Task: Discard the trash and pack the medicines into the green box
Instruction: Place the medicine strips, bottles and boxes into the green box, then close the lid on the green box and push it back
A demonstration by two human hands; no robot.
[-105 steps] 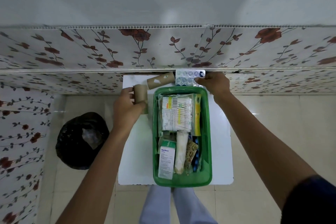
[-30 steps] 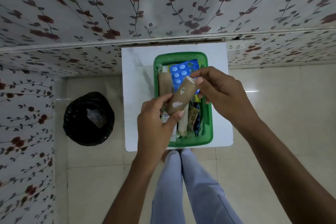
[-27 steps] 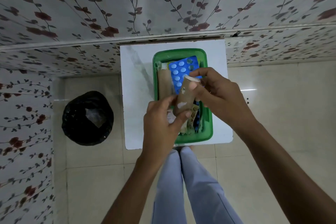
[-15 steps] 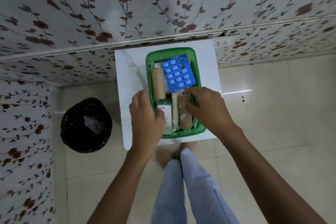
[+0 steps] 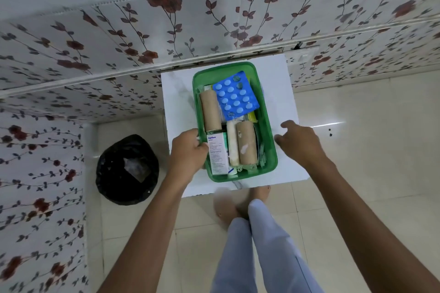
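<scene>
Plastic of the green box (image 5: 266,131) looks thin and light, stiff at the rim but likely to flex when lifted full. It sits on the white table (image 5: 176,102), filled with a blue blister pack (image 5: 235,96), two brown rolls (image 5: 210,110), a white carton (image 5: 217,154) and smaller packets. The left hand (image 5: 188,153) closes on the box's left rim, thumb hooked over the edge. The right hand (image 5: 297,141) hovers loosely spread and empty just beside the right wall, not touching. The two long rims seem the best hold, since the load sits loose. The box's near end lies close to the table's front edge; bare table remains on both sides. The black bin (image 5: 127,170) stands on the floor to the left, well apart.
</scene>
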